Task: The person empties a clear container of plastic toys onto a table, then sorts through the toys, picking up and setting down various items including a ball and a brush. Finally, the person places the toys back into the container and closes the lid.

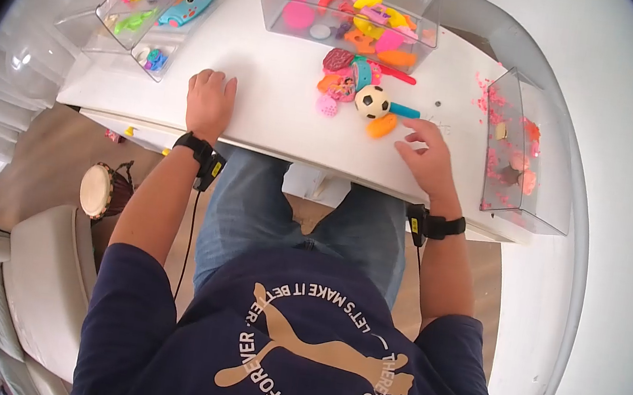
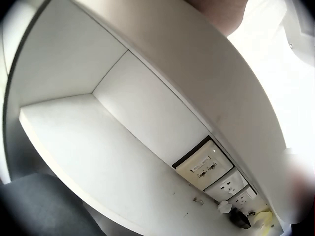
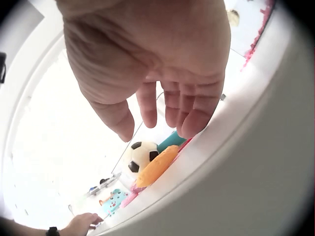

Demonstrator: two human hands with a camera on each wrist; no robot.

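My left hand point(image 1: 210, 104) rests on the white table near its front edge, fingers relaxed, holding nothing. In the left wrist view only a blurred bit of skin shows at the top. On the right, my right hand point(image 1: 427, 158) is held palm down with thumb and fingers apart and no object between them. Just beyond its fingertips lie a toy soccer ball point(image 1: 372, 102), a teal stick-like piece point(image 1: 405, 111) and an orange oblong piece point(image 1: 381, 125). Close behind them are a pink dotted ball point(image 1: 328, 106), a dark red ridged piece point(image 1: 338, 60) and a red handle-like piece point(image 1: 399, 75).
A clear bin point(image 1: 276, 20) of colourful toys stands at the back. Another clear bin point(image 1: 100, 19) with toys is at the left. At the right is a clear bin point(image 1: 492, 201) with pink bits, some scattered beside it. Sockets point(image 2: 227, 187) show under the tabletop.
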